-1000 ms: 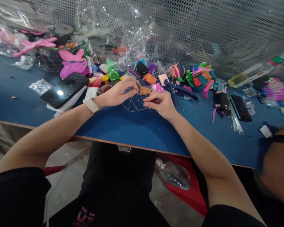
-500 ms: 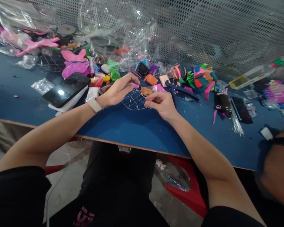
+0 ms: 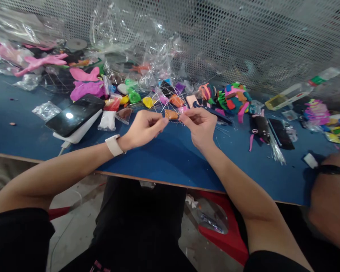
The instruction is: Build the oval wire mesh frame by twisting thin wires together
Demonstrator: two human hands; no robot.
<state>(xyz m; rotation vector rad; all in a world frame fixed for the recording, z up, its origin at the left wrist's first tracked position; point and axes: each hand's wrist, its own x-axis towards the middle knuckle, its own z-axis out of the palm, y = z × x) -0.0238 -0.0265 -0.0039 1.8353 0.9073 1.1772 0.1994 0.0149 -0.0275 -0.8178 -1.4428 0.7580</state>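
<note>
My left hand (image 3: 146, 128), with a white band on its wrist, pinches the lower left edge of a thin wire frame (image 3: 170, 94). On the right of the frame, my right hand (image 3: 200, 122) closes thumb and fingers on the same wire. The frame stands up from between both hands, over small packets of coloured clay. An orange packet (image 3: 171, 114) shows between my fingertips, and a pink packet (image 3: 183, 109) lies just by my right fingers. Behind my right hand are dark-handled pliers (image 3: 219, 115), partly hidden.
A black phone (image 3: 73, 115) on a white block sits left on the blue table (image 3: 153, 162). Clay figures and plastic wrap line the back. Right are a bottle (image 3: 294, 92), a wire bundle (image 3: 277, 145) and another person's arm (image 3: 333, 196).
My left hand has come down from above the wire frame to its lower edge and closed there. The frame has tilted up from low over the table. The view has shifted slightly.
</note>
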